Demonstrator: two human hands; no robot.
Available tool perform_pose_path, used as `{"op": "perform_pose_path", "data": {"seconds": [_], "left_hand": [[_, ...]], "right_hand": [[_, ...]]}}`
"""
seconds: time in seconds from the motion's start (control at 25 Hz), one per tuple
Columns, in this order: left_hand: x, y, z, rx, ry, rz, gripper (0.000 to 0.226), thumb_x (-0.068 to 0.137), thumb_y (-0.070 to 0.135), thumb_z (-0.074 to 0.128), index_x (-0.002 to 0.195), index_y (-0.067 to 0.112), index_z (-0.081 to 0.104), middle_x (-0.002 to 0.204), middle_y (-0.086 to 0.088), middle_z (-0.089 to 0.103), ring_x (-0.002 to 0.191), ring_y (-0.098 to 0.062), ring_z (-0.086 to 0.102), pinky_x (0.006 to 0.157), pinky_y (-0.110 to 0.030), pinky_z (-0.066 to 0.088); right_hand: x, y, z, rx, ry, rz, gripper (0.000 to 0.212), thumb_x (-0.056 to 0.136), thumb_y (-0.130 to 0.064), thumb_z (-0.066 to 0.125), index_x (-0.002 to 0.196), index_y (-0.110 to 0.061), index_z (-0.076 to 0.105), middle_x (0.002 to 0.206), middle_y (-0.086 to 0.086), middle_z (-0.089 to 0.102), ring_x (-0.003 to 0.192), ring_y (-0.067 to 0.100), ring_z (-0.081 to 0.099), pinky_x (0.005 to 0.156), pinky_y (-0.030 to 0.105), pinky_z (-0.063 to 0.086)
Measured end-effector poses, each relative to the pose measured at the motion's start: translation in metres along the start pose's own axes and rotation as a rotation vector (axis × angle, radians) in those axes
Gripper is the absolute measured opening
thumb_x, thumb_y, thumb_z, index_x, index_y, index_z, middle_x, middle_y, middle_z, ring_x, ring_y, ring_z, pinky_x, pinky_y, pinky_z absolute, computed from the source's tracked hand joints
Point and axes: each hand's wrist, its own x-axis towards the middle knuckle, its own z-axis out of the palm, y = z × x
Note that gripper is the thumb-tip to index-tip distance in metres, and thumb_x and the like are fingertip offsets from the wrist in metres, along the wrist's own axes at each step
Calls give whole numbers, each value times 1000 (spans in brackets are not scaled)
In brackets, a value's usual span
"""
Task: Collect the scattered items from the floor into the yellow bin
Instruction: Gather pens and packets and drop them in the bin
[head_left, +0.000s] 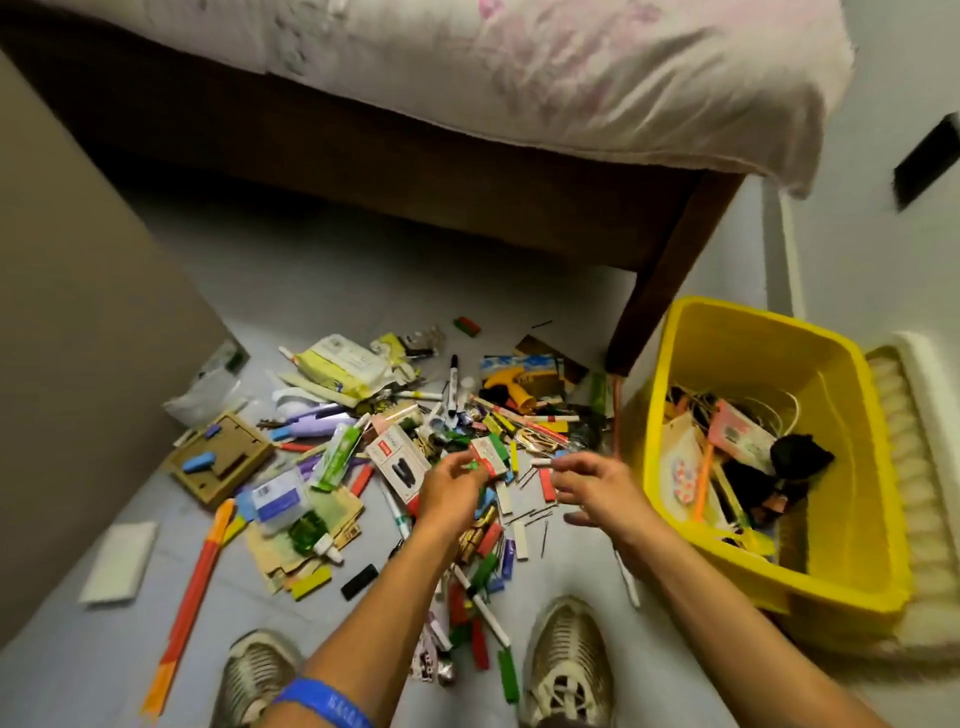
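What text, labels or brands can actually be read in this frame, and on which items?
Nothing reads with certainty.
Blue wristband on the left arm: pale raised letters, too blurred to quote.
Stapler box: small red logo, illegible.
Green tube: print too small.
Pink card in the yellow bin: dark mark, unreadable.

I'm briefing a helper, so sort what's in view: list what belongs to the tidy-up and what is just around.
Job:
yellow plastic bin
black marker pen
green-and-white tube
long orange paper strip
left hand, pinching a small card
right hand, fingers loosely curled

Just around:
dark wooden bed frame
pale floral bedcover
beige mesh shoes
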Motion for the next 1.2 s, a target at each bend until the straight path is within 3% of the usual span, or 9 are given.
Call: {"op": "perform_pose_path", "data": {"seconds": [0.2,0.32,0.4,0.52,0.68,0.84,0.96,1.08,1.2], "left_hand": [[58,-39,-61,94,352,-81,38,85,21,67,119,28,51,98,13,61,70,-4,55,56,-23,38],[93,-58,-74,62,315,-101,63,80,25,76,133,25,42,108,12,52,88,-8,53,75,-24,42],[114,-67,-72,-22,226,-96,66,78,22,79,133,25,42,112,12,58,95,-10,57,84,-30,45],[130,-70,-58,-123,178,-128,61,72,25,83,122,32,48,107,10,67,88,-7,64,72,-28,51],[138,-70,-46,-255,158,-166,64,67,16,84,116,35,48,98,10,69,81,-11,70,60,-26,54],[125,-66,-60,-489,17,-222,51,71,13,80,116,26,60,94,-7,76,73,-24,74,58,-32,56],[110,-54,-74,-729,-157,-260,55,64,17,83,116,11,65,105,-21,72,82,-31,73,66,-40,60],[88,-38,-79,-738,-249,-150,43,59,18,85,101,14,75,108,-22,71,88,-33,72,66,-43,61],[66,-18,-82,-667,-300,-96,39,67,15,80,105,13,73,109,-23,71,89,-34,72,69,-46,61]], "right_hand": [[67,17,68,-273,-82,-2,58,84,-18,74,136,-26,50,131,-2,55,97,10,58,73,26,50],[111,29,93,-436,-34,-36,87,79,-25,79,151,-28,29,149,1,40,120,16,50,94,33,47],[135,39,109,-451,-48,-19,99,75,-32,83,153,-31,22,156,0,28,135,23,40,105,37,42],[151,53,128,-463,-44,-44,89,71,-37,85,145,-32,35,145,-1,27,124,22,47,96,30,47],[157,59,143,-315,-104,10,60,65,-29,81,113,-44,47,113,-4,58,93,18,66,76,36,59],[150,58,149,191,-154,182,45,80,-2,65,114,-30,57,109,12,65,89,30,69,71,42,60],[140,53,143,655,-278,316,32,84,-5,54,113,-14,62,109,20,70,89,33,70,65,46,59],[123,42,135,794,-455,260,47,78,-16,72,123,-12,58,115,19,70,100,36,69,72,52,59],[102,24,131,707,-493,167,64,71,-16,84,128,-15,55,122,19,67,107,37,67,74,46,59]]}}
